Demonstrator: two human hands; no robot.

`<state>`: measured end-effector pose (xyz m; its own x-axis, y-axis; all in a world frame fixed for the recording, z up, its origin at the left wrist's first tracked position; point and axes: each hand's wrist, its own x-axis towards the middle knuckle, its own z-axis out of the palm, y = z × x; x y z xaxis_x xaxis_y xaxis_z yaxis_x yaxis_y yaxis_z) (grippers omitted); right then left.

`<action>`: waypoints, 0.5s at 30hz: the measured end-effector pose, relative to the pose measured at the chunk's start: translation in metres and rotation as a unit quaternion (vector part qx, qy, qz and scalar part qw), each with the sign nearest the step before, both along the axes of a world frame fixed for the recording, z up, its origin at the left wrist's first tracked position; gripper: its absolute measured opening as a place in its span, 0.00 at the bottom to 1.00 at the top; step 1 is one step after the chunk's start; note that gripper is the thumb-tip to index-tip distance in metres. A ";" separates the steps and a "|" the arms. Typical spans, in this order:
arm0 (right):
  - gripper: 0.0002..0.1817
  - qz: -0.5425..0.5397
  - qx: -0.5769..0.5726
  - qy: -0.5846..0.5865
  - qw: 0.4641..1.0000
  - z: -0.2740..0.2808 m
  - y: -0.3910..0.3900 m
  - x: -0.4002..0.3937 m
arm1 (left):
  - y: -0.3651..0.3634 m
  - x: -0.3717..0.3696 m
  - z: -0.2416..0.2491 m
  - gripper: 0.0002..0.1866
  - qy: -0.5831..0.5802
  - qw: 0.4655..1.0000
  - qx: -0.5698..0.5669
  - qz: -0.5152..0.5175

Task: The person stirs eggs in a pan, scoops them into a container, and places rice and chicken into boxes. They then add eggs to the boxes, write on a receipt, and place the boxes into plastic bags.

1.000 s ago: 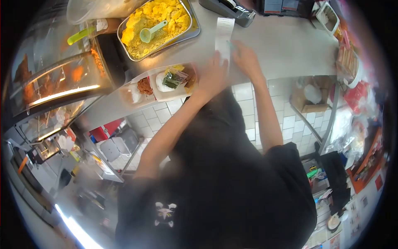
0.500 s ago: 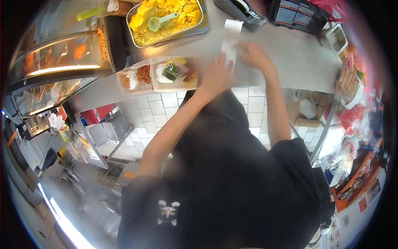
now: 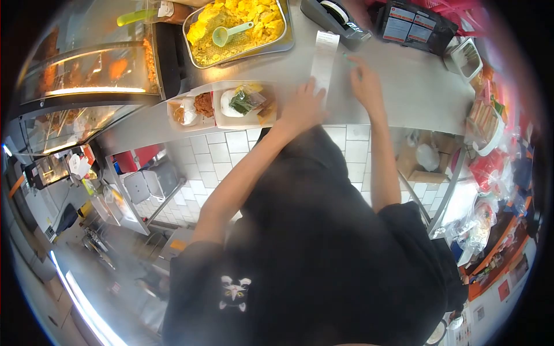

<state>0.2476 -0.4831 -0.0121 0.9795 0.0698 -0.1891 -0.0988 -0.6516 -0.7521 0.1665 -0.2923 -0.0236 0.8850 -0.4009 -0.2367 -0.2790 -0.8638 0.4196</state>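
A long white receipt strip (image 3: 324,60) lies on the steel counter (image 3: 398,86), its lower part beside and partly under my left hand (image 3: 303,105). That hand rests palm down with its fingers spread. To the right of the strip, my right hand (image 3: 366,86) is over the counter, fingers apart and nothing visible between them; a tiny green spot shows near its fingertips. Left of my left hand, an open box (image 3: 231,120) holds rice, greens in clear film and other food. Another box (image 3: 190,123) beside it has rice and a reddish-brown piece.
A metal tray (image 3: 245,57) of yellow food with a green scoop (image 3: 220,37) is at the back. A black device (image 3: 329,17) and a black box with labels (image 3: 408,26) stand behind the strip. A heated display case (image 3: 92,75) is left; a metal container (image 3: 463,59) is right.
My right hand has moved right, away from the paper strip, and its fingers now point more upward. My left hand stays by the lower part of the strip. The view has shifted slightly.
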 end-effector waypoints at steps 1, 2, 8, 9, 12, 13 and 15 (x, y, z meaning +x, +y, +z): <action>0.14 0.002 0.001 -0.001 1.000 0.000 -0.002 -0.004 | 0.000 -0.001 -0.002 0.33 -0.001 1.000 0.001 0.002; 0.14 -0.018 0.063 -0.005 0.998 -0.003 -0.004 -0.008 | 0.001 0.000 -0.005 0.33 -0.010 1.000 0.008 -0.009; 0.13 -0.029 0.228 -0.065 0.971 -0.004 0.011 -0.027 | 0.001 0.005 -0.003 0.33 -0.005 0.999 0.020 -0.025; 0.13 -0.008 0.250 -0.106 0.962 -0.005 0.015 -0.028 | 0.001 0.006 -0.001 0.33 -0.001 0.999 0.026 -0.030; 0.14 0.105 0.181 -0.142 0.967 -0.027 0.028 -0.014 | 0.000 0.008 -0.007 0.34 0.012 0.997 0.060 -0.040; 0.14 0.106 0.183 -0.142 0.967 -0.038 0.031 -0.006 | -0.002 0.008 -0.003 0.34 0.013 0.997 0.063 -0.038; 0.22 0.194 0.077 -0.173 0.963 -0.059 0.034 0.016 | -0.004 0.010 0.009 0.35 0.025 0.999 0.032 -0.031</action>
<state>0.2631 -0.4490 -0.0712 0.8765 0.4448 0.1844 0.4029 -0.4678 -0.7867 0.1764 -0.2960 -0.0148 0.8453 -0.4366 -0.3079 -0.3122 -0.8713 0.3786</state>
